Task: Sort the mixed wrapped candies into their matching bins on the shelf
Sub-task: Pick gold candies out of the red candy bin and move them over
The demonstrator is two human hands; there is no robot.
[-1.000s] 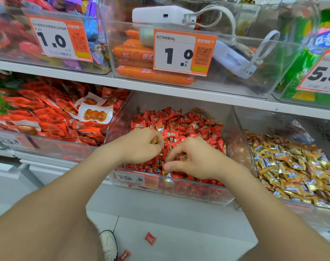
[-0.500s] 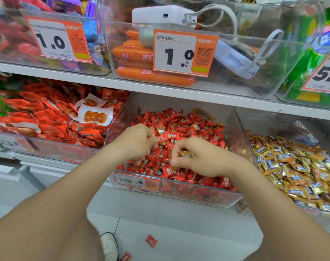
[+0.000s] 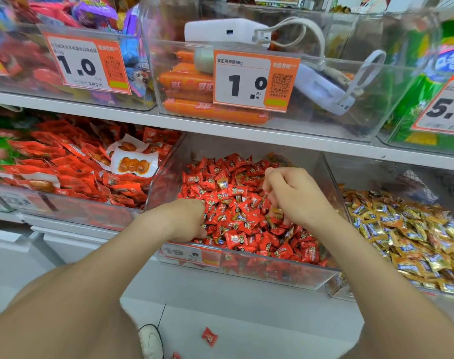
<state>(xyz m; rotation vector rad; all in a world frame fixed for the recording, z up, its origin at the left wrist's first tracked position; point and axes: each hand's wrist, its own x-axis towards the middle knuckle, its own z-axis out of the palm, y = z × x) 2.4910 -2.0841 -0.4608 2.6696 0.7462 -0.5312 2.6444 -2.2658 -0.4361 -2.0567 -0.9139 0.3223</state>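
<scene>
A clear bin on the lower shelf is heaped with red wrapped candies. A few gold wrapped candies lie mixed among them. My left hand sits at the bin's front left, and its curled fingers dig into the red pile, hiding what they grip. My right hand hovers over the middle right of the pile with fingers curled, and gold wrappers show at its fingertips. To the right stands the bin of gold candies.
A bin of red snack packets is on the left. The upper shelf holds bins with sausages, a white power bank with cables, and price tags. A red candy and a shoe are on the floor.
My right hand has moved up and right over the pile, toward the back of the bin. My left hand has dropped lower into the candies at the front left.
</scene>
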